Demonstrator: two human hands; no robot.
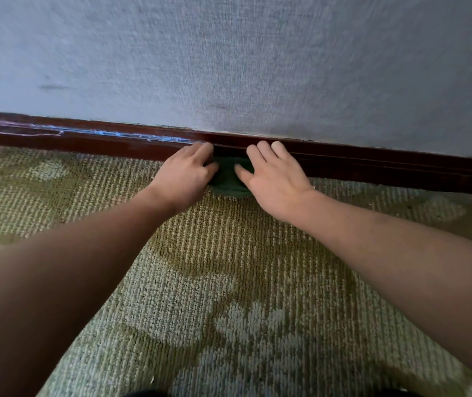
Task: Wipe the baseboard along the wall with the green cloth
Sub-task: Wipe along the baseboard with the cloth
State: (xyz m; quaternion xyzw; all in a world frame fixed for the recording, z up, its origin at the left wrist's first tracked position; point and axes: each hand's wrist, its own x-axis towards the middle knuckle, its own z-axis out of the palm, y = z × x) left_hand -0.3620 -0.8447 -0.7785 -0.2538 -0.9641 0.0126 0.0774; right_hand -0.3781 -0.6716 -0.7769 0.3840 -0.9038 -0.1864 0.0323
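A dark red-brown wooden baseboard (372, 164) runs along the foot of the grey wall, sloping down to the right. A dark green cloth (227, 179) is bunched against it at the centre, resting on the carpet. My left hand (184, 176) grips the cloth's left side with curled fingers. The right side is covered by my right hand (272, 179), its fingers spread and fingertips touching the baseboard. Most of the cloth is hidden under both hands. A pale blue-white streak (120, 135) marks the baseboard left of the hands.
A grey textured wall (257, 67) fills the upper half, with a small dark smudge (53, 87) at the left. Beige-green patterned carpet (229, 282) covers the floor below. Both bare forearms reach in from the lower corners.
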